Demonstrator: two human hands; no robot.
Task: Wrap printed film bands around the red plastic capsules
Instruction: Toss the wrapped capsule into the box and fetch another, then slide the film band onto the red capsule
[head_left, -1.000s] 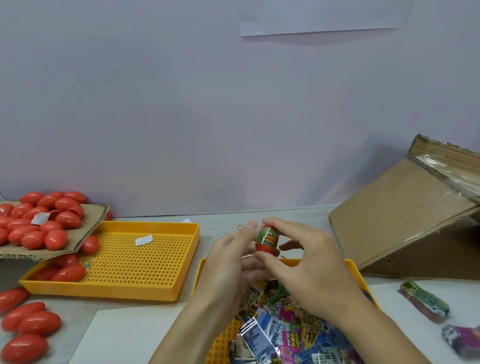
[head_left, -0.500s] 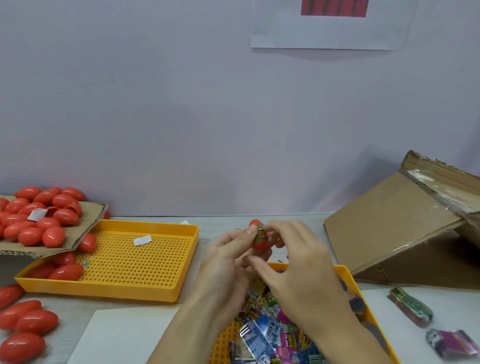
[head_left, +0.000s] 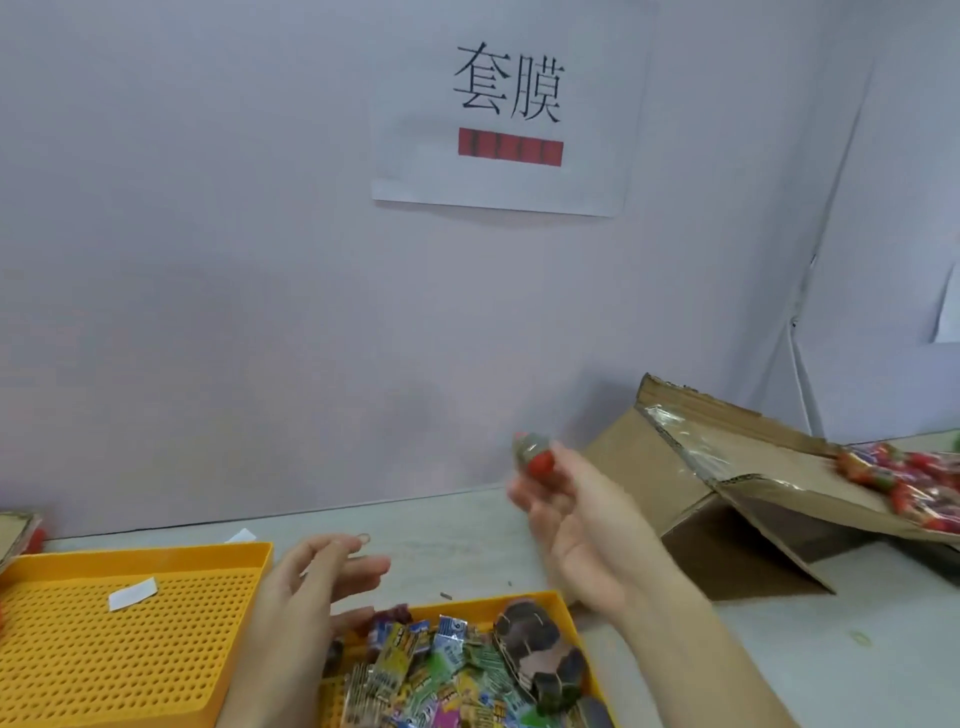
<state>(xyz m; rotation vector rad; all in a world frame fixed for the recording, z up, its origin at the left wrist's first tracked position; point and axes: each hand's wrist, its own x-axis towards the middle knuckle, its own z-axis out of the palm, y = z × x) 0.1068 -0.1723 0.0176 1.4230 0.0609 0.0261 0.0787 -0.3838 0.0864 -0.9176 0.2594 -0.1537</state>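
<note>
1. Above the far edge of the desk (head_left: 467, 525), the right hand (head_left: 576, 525) is pinching a banded capsule (head_left: 534, 457) at its fingertips, raised toward the cardboard box (head_left: 727, 467) at the right.
2. Judging by its look, the capsule is behaving as a light, hard, glossy shell; the film band is likely making the middle slippery, so gripping across the band with thumb and fingers on opposite sides seems safest.
3. The left hand (head_left: 317, 587) is hovering with its grip relaxed and holding nothing, above the near tray (head_left: 467, 608) of loose printed bands (head_left: 441, 670).
4. Compared with half a second ago, the hands are no longer working together on the capsule: the right is carrying it off rightward, the left is dropping back toward the bands.
</note>
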